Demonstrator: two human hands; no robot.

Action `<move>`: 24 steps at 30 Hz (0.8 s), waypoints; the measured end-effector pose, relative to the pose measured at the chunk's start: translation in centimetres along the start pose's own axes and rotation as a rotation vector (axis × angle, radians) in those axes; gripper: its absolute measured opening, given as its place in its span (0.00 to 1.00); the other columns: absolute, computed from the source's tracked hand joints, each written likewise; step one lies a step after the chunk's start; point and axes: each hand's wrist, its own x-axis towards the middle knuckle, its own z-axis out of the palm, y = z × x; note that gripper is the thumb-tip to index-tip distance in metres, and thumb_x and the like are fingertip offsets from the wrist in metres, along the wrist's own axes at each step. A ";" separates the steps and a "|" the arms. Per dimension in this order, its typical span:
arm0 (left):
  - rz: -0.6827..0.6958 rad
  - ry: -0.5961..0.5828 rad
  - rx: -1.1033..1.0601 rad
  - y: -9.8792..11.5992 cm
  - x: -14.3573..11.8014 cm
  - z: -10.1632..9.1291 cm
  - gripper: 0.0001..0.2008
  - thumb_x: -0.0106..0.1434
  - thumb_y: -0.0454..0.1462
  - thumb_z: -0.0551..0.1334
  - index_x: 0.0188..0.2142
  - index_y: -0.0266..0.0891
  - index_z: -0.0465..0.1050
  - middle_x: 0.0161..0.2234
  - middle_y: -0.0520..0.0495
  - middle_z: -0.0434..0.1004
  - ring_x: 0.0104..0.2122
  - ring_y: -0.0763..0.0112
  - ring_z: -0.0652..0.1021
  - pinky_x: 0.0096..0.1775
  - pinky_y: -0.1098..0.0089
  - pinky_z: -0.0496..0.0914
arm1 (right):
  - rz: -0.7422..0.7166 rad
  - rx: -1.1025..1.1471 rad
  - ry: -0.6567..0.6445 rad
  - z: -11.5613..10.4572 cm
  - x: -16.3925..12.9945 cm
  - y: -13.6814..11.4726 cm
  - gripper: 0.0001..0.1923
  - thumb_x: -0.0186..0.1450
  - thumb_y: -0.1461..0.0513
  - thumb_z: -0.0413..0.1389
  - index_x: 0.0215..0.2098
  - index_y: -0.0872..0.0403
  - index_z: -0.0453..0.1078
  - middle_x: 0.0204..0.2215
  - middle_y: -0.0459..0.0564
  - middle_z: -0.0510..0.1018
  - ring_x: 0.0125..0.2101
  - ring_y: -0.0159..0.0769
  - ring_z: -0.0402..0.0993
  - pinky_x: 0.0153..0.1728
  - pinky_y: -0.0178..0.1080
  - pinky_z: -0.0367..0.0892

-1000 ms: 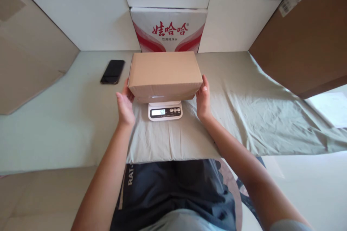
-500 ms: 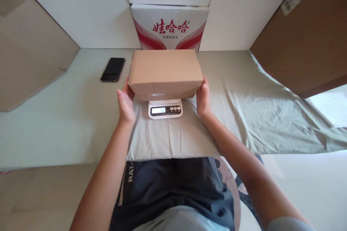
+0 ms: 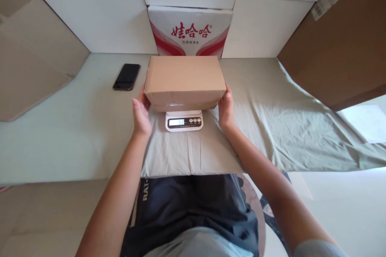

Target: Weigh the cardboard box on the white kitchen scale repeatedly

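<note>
A brown cardboard box (image 3: 185, 74), closed with clear tape, rests on a white digital kitchen scale (image 3: 184, 128). Most of the scale's platform is hidden under the box; its lit display appears to read 53. My left hand (image 3: 141, 114) is at the box's left side, its thumb sticking up and its other fingers partly hidden against the cardboard. On the opposite side, my right hand (image 3: 226, 108) has its fingers curled against the lower right edge. Between them the two hands hold the box.
A black smartphone (image 3: 126, 76) lies left of the box on the pale green cloth (image 3: 75, 128). Behind stands a white and red carton (image 3: 190, 28) among white boxes (image 3: 256, 28). Large brown cartons stand at the left (image 3: 36, 56) and right (image 3: 340, 44).
The camera view has shifted very slightly. The hands, the cardboard box and the scale keep their places, and the display looks the same.
</note>
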 end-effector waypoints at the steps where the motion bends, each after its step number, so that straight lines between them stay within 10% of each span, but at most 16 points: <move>1: -0.003 -0.004 -0.004 -0.1 0.0 -0.1 0.47 0.68 0.79 0.52 0.57 0.48 0.85 0.66 0.36 0.84 0.74 0.39 0.76 0.76 0.45 0.68 | -0.001 -0.005 -0.006 0.0 0.0 0.0 0.52 0.62 0.24 0.59 0.75 0.39 0.66 0.85 0.49 0.63 0.87 0.54 0.54 0.88 0.63 0.48; 24: 0.003 -0.022 -0.007 -0.6 0.3 -0.1 0.51 0.65 0.82 0.48 0.57 0.51 0.85 0.64 0.38 0.85 0.75 0.40 0.74 0.76 0.45 0.68 | -0.026 -0.040 -0.052 -0.1 0.2 0.1 0.52 0.66 0.24 0.54 0.78 0.40 0.66 0.85 0.50 0.63 0.86 0.55 0.53 0.88 0.63 0.50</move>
